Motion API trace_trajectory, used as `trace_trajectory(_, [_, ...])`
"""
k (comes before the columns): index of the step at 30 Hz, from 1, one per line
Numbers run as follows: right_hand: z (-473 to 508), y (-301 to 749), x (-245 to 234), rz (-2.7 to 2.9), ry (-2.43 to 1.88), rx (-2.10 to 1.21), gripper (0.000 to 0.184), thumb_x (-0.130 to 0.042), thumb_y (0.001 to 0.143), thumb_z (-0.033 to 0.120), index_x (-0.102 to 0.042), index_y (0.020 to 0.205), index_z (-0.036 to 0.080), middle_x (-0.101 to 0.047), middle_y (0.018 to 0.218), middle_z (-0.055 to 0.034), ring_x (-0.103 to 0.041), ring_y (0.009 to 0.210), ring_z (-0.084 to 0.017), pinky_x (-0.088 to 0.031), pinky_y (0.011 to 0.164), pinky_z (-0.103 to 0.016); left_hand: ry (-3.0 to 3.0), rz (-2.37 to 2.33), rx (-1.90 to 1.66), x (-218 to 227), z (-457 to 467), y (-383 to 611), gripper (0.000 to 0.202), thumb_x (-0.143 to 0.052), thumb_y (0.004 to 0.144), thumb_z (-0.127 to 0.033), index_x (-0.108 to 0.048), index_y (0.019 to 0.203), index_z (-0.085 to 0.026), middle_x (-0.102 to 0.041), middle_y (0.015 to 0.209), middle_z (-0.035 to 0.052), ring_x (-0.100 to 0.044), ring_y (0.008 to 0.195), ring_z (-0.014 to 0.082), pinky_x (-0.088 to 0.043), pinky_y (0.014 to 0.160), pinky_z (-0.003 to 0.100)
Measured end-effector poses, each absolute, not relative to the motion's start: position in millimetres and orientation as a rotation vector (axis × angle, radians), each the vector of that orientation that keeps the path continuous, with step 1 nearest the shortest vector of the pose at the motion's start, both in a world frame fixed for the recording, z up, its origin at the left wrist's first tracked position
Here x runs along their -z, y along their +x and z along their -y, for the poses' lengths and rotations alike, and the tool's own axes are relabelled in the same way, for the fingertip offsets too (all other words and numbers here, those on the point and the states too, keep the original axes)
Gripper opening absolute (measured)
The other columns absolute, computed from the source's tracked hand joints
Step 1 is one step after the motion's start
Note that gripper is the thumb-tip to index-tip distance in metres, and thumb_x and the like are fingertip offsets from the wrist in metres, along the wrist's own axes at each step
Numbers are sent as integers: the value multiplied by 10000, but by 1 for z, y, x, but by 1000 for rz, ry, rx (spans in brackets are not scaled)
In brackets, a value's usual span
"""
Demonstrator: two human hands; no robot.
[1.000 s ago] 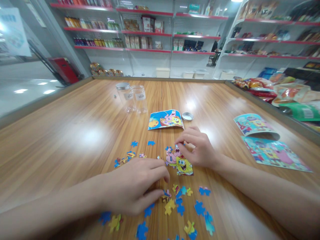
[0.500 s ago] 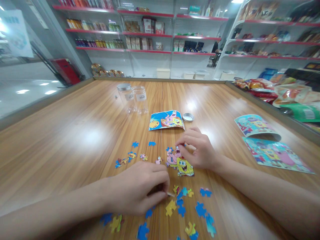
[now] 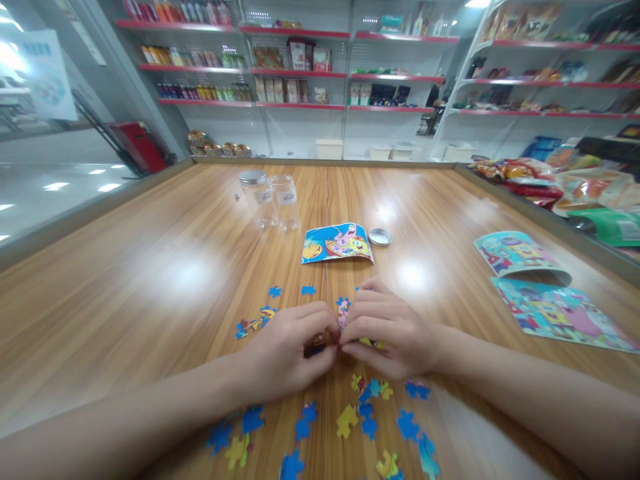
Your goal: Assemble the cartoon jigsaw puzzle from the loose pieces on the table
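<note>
My left hand (image 3: 299, 348) is closed, thumb and fingers pinched on a puzzle piece that they mostly hide. Its fingertips meet those of my right hand (image 3: 393, 330), which curls closed over a joined cluster of cartoon puzzle pieces (image 3: 343, 312). Only pink and yellow bits of the cluster show around the fingers; what the right fingers grip is hidden. Nearer me lie loose puzzle pieces, among them a yellow piece (image 3: 347, 421) and a blue piece (image 3: 409, 424). A joined brown and blue strip of pieces (image 3: 256, 323) lies beyond my left wrist.
Beyond my hands lie a curled picture card (image 3: 336, 244) and a metal lid (image 3: 380, 237). Two clear jars (image 3: 260, 203) stand farther back, one lidded. Two more picture cards (image 3: 565, 313) lie at right. Bagged goods (image 3: 530, 180) sit past the table's right rim.
My left hand has moved up and away from me, bringing its piece to the cluster. My right hand has shifted down over the cluster, and the fingertips now meet.
</note>
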State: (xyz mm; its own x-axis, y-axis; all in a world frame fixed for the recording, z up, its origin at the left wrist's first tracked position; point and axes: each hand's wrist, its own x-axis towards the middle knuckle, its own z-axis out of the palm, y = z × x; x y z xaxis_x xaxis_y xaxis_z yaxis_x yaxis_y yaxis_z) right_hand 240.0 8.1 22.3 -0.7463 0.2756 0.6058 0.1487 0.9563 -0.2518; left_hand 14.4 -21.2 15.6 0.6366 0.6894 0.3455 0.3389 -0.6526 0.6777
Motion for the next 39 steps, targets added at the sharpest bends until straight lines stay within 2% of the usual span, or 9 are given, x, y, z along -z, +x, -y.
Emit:
trace_trajectory(3, [-10,240,-21,2365,-417,-329,31,-623,913,175,-632,904,203,-678,785,-17,-590,745,-170,-428,747,-367,2315,-847,-874,-14,19,14,102,-555,902,-113,-599,959,-185,-639,969,32,-600,905,145,-490,795,285])
trace_trajectory(7, [-19,246,-19,2166,-724,-421,26,-651,911,199,-667,890,201,-678,790,-30,-602,761,-176,-473,720,-348,2473,-922,-806,-15,18,10,290,-544,930,-160,-594,1214,-195,-632,1212,90,-565,1086,219,-488,940,405])
trace_trajectory(12, [-31,252,-13,2053,-893,-520,95,-662,917,218,-739,969,198,-735,895,-56,-662,842,-187,-527,784,-361,2696,-807,-581,-17,19,7,388,-548,941,-210,-565,1328,-189,-573,1394,94,-502,1124,262,-457,1000,484])
trace_trajectory(20, [-33,253,-12,2015,-1007,-579,39,-700,867,217,-723,869,186,-716,819,-30,-662,778,-168,-525,732,-330,2705,-813,-522,-19,19,7,361,-523,963,-241,-583,1315,-184,-573,1382,83,-473,1096,256,-456,992,476])
trace_trajectory(27, [-34,253,-12,2032,-975,-573,37,-716,871,232,-741,881,207,-733,844,-34,-667,809,-178,-527,757,-351,2701,-801,-545,-19,18,7,368,-535,952,-220,-584,1315,-180,-578,1371,99,-480,1099,256,-458,1001,472])
trace_trajectory(39, [-30,253,-14,2186,-853,-284,39,-728,861,186,-716,870,221,-718,793,-3,-626,806,-180,-451,802,-375,2714,-832,-520,-20,20,8,337,-519,956,-238,-607,1276,-183,-590,1347,92,-492,1093,257,-466,993,463])
